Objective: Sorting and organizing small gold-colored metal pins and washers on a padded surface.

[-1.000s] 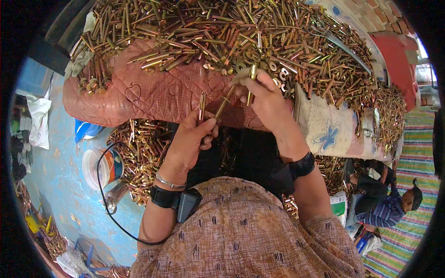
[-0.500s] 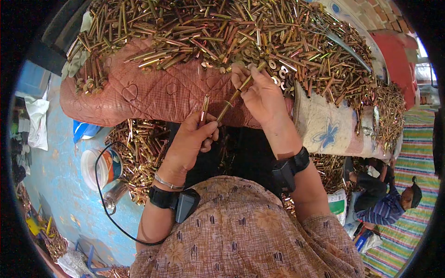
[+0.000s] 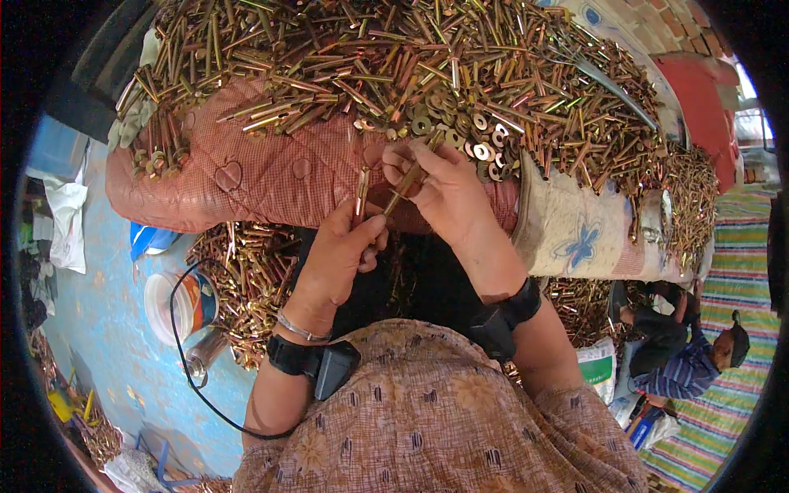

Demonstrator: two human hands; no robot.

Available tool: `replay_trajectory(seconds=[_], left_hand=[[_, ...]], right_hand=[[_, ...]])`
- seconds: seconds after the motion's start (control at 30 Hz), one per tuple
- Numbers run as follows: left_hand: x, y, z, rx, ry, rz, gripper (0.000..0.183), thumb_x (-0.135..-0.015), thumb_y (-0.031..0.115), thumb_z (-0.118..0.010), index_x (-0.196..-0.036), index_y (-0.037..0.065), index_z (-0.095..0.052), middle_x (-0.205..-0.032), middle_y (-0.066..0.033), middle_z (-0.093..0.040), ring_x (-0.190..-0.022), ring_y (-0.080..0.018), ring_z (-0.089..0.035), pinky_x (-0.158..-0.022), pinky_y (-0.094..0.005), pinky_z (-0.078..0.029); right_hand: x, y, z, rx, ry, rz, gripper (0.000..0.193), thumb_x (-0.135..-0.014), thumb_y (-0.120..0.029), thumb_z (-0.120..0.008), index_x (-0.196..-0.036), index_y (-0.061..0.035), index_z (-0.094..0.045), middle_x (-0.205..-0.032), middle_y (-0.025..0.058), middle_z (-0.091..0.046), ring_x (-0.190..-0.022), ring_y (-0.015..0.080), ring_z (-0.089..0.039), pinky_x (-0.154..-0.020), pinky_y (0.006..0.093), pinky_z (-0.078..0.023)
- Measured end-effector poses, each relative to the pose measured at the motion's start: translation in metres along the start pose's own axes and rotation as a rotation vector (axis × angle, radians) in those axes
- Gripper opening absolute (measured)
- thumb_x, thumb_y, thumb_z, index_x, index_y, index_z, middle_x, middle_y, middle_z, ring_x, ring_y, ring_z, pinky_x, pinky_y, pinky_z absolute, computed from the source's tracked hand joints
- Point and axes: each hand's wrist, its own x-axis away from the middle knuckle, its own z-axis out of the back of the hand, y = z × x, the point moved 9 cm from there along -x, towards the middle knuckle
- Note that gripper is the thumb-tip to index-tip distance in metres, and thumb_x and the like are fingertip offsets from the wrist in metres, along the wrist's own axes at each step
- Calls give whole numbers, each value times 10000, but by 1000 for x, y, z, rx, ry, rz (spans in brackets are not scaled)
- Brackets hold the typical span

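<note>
A long brass-coloured bolt (image 3: 403, 191) slants between my two hands above a quilted red-brown pad (image 3: 271, 164). My left hand (image 3: 329, 255) is closed around its lower end. A second, shorter metal piece (image 3: 362, 189) stands upright from the same hand, between thumb and fingers. Higher up the bolt, my right hand (image 3: 452, 193) pinches it between thumb and fingers. A small pile of flat washers (image 3: 481, 135) lies just beyond my right hand. Past the pad spreads a big heap of loose bolts (image 3: 329, 49).
Several bolts with washers (image 3: 164, 152) rest on the pad's left. A metal fork-like tool (image 3: 612, 86) lies on the heap. At lower left stand a white tub (image 3: 160, 304) and more bolts (image 3: 246, 279). A black cable (image 3: 185, 353) runs to my left wrist. Another person (image 3: 682, 366) sits at right.
My right hand has moved down the bolt toward my left hand, uncovering more of the washers. The washer seen on the bolt earlier is no longer clearly visible. My left hand has hardly moved.
</note>
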Motion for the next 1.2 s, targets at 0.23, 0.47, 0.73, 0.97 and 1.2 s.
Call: replay_trajectory(seconds=[0.23, 0.47, 0.73, 0.97, 1.2], left_hand=[[-1, 1, -3, 84, -6, -7, 126, -876, 162, -517, -964, 74, -498, -686, -5, -520, -517, -48, -395, -440, -177, -310], [1, -4, -7, 179, -18, 50, 144, -907, 182, -460, -1003, 78, -490, -709, -6, -528, -536, -45, -395, -451, -168, -308], [0, 10, -2, 233, 5, -4, 195, -909, 211, -469, -1024, 55, -494, -774, -49, -575, -567, -56, -421, -479, -187, -339], [-1, 0, 16, 320, 61, -50, 202, -907, 205, -467, -986, 26, -515, -803, -93, -605, -582, -69, -466, -496, -207, -377], [1, 0, 22, 195, 155, -22, 173, -889, 184, -480, -976, 41, -523, -794, -67, -614, -604, -77, -501, -520, -212, -409]], right_hand=[[7, -5, 2, 436, 39, 9, 111, -813, -156, -613, -880, -71, -593, -818, 5, -591, -715, 89, -536, -630, 228, -430], [12, 3, 4, 495, 65, -44, 113, -812, -164, -612, -870, -68, -596, -780, -13, -576, -656, 55, -486, -541, 205, -354], [4, -8, 0, 331, 25, -92, 88, -814, -123, -606, -881, -69, -585, -779, 10, -577, -663, 87, -494, -567, 206, -361], [11, -79, -66, 766, -50, 453, 114, -828, -143, -576, -815, -32, -550, -723, 32, -557, -618, 94, -498, -493, 231, -366], [-9, -30, -32, 1077, 13, 441, 184, -782, -118, -618, -778, 18, -493, -691, 124, -548, -618, 161, -521, -580, 308, -423]])
